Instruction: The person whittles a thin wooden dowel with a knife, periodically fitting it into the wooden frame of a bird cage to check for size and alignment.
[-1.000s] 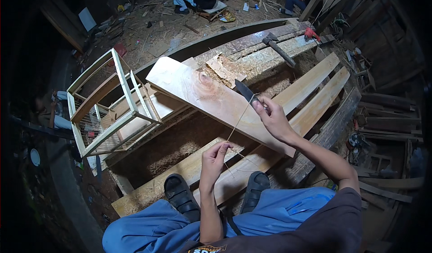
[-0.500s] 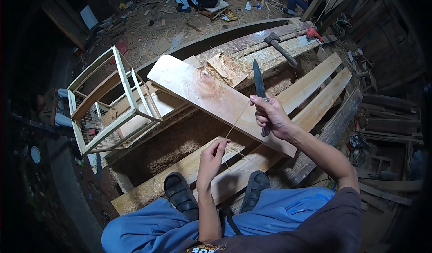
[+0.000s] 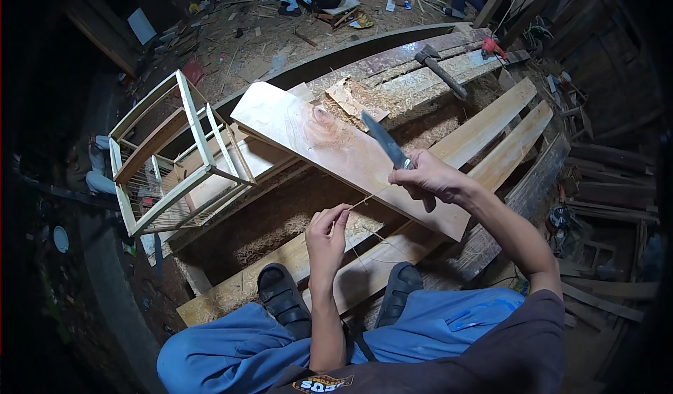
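Note:
My right hand (image 3: 436, 177) is wrapped round the handle of a knife (image 3: 384, 141), whose dark blade points up and to the left over a wide pale plank (image 3: 336, 145). A thin, light-coloured strip (image 3: 361, 202) is pinched between the thumb and fingers of my left hand (image 3: 327, 231). From there the strip slants up towards my right hand. Whether my right fingers also touch its far end is too fine to tell. Further thin strands (image 3: 378, 240) hang below my hands, above the lower boards.
Left of the plank stands a wooden frame with thin bars (image 3: 200, 141). A wood piece (image 3: 347, 98) with shavings, a hammer-like tool (image 3: 442, 73) and a red tool (image 3: 493, 48) lie on the far boards. My sandalled feet (image 3: 284, 299) are near gaps. Other people sit beyond.
The knife has tipped from nearly upright to leaning left as my right hand turned and lowered slightly. My left hand moved a little left, and the strip now slants less steeply.

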Tool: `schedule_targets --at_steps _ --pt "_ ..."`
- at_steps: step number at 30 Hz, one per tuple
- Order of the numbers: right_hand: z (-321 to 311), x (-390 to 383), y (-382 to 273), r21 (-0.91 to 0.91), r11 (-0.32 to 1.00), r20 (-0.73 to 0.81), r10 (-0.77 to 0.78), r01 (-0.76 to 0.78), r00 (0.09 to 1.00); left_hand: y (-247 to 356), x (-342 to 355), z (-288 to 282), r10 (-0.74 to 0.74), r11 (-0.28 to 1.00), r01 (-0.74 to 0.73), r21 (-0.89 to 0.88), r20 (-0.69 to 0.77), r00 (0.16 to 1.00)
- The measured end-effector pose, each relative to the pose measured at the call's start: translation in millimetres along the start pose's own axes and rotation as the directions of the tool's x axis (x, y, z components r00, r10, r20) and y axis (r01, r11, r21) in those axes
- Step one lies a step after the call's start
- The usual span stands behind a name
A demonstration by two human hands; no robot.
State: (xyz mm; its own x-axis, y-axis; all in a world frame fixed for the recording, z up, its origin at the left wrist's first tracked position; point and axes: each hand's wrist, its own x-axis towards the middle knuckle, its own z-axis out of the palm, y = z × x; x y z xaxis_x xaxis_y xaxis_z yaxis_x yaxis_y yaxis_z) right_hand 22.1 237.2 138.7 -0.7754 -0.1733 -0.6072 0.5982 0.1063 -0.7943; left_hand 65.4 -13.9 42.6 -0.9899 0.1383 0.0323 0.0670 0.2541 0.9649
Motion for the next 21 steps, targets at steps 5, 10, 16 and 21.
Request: schedule_targets --at_steps 5,10,16,21 --pt "-11 -1 7 -0.161 0.987 0.019 0.017 -0.013 1.000 19 -4 10 -0.203 0.979 0.203 0.005 0.024 0.979" --pt "-42 2 28 0.297 0.954 0.149 -0.012 -0.033 0.989 1 -8 39 -0.203 0.886 0.305 -0.350 0.299 0.933" --pt "-32 4 61 0.369 0.912 -0.046 -0.176 0.180 0.983 43 -9 65 -0.259 0.732 0.510 -0.451 0.508 0.821" --pt "-29 5 75 0.257 0.915 -0.122 -0.290 0.312 0.949 41 -5 98 -0.353 0.667 0.469 -0.579 0.310 0.883"
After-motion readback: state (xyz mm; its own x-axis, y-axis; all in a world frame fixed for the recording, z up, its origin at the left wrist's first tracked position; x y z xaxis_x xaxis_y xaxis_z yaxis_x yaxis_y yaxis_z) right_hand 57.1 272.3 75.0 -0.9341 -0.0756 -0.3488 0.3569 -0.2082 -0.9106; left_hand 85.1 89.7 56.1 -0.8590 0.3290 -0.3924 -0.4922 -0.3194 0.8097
